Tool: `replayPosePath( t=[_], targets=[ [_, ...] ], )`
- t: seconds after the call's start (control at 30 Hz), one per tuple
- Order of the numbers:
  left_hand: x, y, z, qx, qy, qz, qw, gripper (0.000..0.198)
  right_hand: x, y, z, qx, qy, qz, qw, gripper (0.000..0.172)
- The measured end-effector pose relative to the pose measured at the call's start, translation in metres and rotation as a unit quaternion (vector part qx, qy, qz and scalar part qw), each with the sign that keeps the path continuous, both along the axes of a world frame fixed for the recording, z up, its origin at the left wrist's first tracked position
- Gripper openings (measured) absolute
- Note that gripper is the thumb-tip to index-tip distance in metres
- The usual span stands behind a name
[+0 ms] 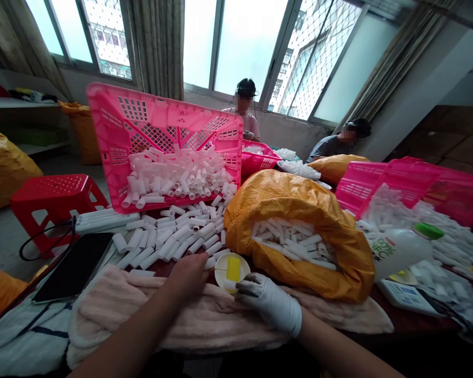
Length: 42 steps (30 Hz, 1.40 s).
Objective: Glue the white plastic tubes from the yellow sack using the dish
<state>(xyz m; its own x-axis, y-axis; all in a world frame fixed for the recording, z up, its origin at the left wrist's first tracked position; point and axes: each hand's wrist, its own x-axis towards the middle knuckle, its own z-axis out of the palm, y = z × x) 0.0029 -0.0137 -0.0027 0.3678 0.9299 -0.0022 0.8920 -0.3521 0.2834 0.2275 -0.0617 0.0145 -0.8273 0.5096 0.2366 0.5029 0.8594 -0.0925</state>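
Observation:
My bare left hand (188, 275) lies knuckles-up at the near edge of a pile of short white plastic tubes (169, 236); its fingers curl down and what they hold is hidden. My right hand (268, 300), in a white glove, rests curled on a pink towel (205, 320) with its fingertips at the rim of a small white dish (220, 277) that holds a yellow sponge (233, 268). A tipped pink basket (118, 136) spills more tubes onto the table.
An orange bag (284, 199) of white tubes lies right of the dish. A black phone (75, 266) sits at left, a white bottle with a green cap (398, 249) at right. More pink baskets (402, 181), a red stool (53, 197), two people across the table.

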Motion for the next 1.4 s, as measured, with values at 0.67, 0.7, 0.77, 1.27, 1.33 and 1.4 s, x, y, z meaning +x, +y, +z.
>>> replayPosePath(
  t=[0.67,0.7,0.77,1.27,1.33,1.4],
  targets=[
    [0.029,-0.034,0.026,0.049,-0.078,-0.105,0.99,0.019,-0.019,0.001,0.017,-0.203,0.387,-0.169,0.884,0.018],
    [0.034,-0.038,0.025,0.059,-0.06,-0.095,0.992,0.02,-0.02,0.001,0.017,-0.205,0.366,-0.208,0.883,0.02],
    [0.042,-0.045,0.025,0.055,-0.031,-0.081,0.995,0.022,-0.024,-0.002,0.014,-0.205,0.352,-0.281,0.869,0.035],
    [0.075,-0.069,0.025,-0.036,-0.033,-0.093,0.994,0.022,-0.011,-0.024,-0.012,-0.241,0.43,-0.382,0.782,0.043],
    [0.075,-0.071,0.031,-0.09,-0.087,-0.141,0.982,0.021,-0.013,-0.029,-0.009,-0.197,0.406,-0.37,0.812,0.043],
    [0.073,-0.074,0.039,-0.14,-0.164,-0.19,0.958,0.021,-0.008,-0.042,-0.004,-0.167,0.369,-0.344,0.847,0.044]
  ],
)
